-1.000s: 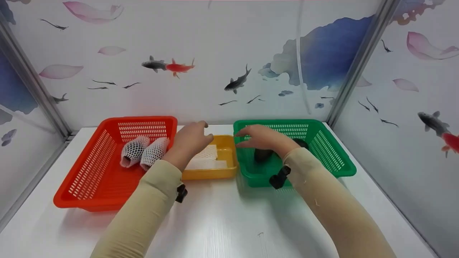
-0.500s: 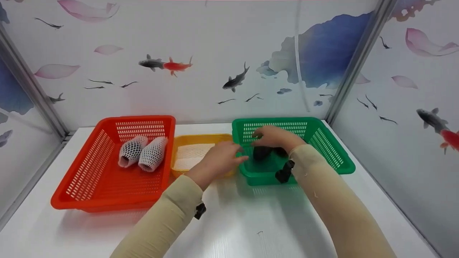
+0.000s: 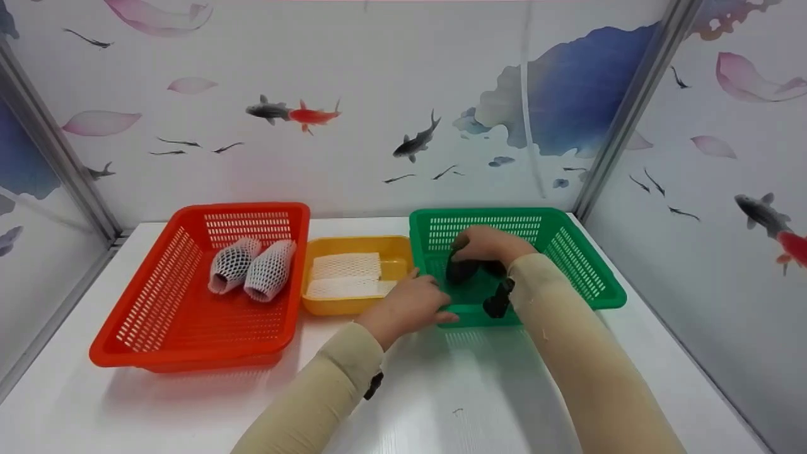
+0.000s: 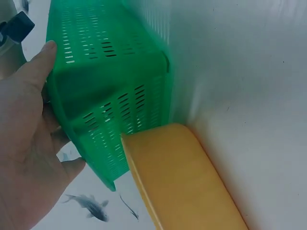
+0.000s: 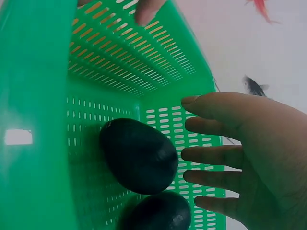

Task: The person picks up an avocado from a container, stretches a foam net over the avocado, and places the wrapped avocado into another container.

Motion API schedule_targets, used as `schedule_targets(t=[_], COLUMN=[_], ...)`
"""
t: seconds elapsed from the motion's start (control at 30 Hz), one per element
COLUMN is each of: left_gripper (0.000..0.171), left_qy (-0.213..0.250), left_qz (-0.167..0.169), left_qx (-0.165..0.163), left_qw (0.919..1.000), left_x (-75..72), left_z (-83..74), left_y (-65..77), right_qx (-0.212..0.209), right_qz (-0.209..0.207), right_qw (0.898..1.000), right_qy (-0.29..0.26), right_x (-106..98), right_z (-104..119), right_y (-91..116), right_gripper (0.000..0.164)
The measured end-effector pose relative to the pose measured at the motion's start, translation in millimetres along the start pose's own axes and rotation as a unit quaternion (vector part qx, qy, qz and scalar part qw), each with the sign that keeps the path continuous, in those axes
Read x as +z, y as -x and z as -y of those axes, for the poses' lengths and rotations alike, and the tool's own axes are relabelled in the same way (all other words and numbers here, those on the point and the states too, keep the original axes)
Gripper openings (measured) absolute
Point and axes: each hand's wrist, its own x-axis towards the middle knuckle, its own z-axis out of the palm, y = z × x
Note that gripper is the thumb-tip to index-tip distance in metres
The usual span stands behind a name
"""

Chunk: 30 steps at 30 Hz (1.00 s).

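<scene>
Inside the green basket (image 3: 579,261) lie two dark, smooth, egg-shaped fruits; their exact kind does not show. In the right wrist view one fruit (image 5: 139,155) is seen whole and a second fruit (image 5: 160,213) is partly cut off below. My right hand (image 3: 485,243) is over them in the basket, its fingers spread fairly straight and reaching toward the first fruit. My left hand (image 3: 410,304) is at the basket's near left corner, fingers relaxed along the rim. The left wrist view shows that hand (image 4: 29,143) beside the green rim, with nothing in its palm.
A yellow tray (image 3: 353,307) holding flat white foam nets (image 3: 343,268) stands between the baskets. On the left, a red basket (image 3: 189,358) holds two net-sleeved things, a left one (image 3: 230,268) and a right one (image 3: 270,272). A patterned wall rises behind.
My left hand has moved right from above the red basket's edge and yellow tray to the green basket's corner. My right hand has reached in and lowered toward the dark fruits.
</scene>
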Motion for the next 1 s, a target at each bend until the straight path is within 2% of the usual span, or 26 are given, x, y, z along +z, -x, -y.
schedule_targets(t=[0.2, 0.43, 0.8, 1.0], left_gripper=[0.048, 0.052, 0.048, 0.044], left_qy=[0.035, 0.061, 0.09, 0.092], left_qz=[-0.032, -0.026, -0.029, -0.039], left_qx=[-0.007, -0.012, -0.015, -0.02], left_qw=[0.9989, 0.9977, 0.9954, 0.9948], left_x=[15.9, 18.4, 18.9, 19.5], left_z=[1.7, 0.9, 0.7, 1.5], left_y=[-6.6, -9.9, -12.0, -10.7], right_qx=[0.026, 0.054, 0.067, 0.112], right_qz=[0.002, 0.014, 0.016, 0.054], right_qw=[0.999, 0.996, 0.998, 0.992], right_qy=[-0.037, -0.065, -0.011, 0.026], right_x=[3, 5, 4, 10], right_z=[-5, -9, -5, -4], right_y=[-5, -6, -11, -16], right_gripper=[0.043, 0.038, 0.044, 0.059])
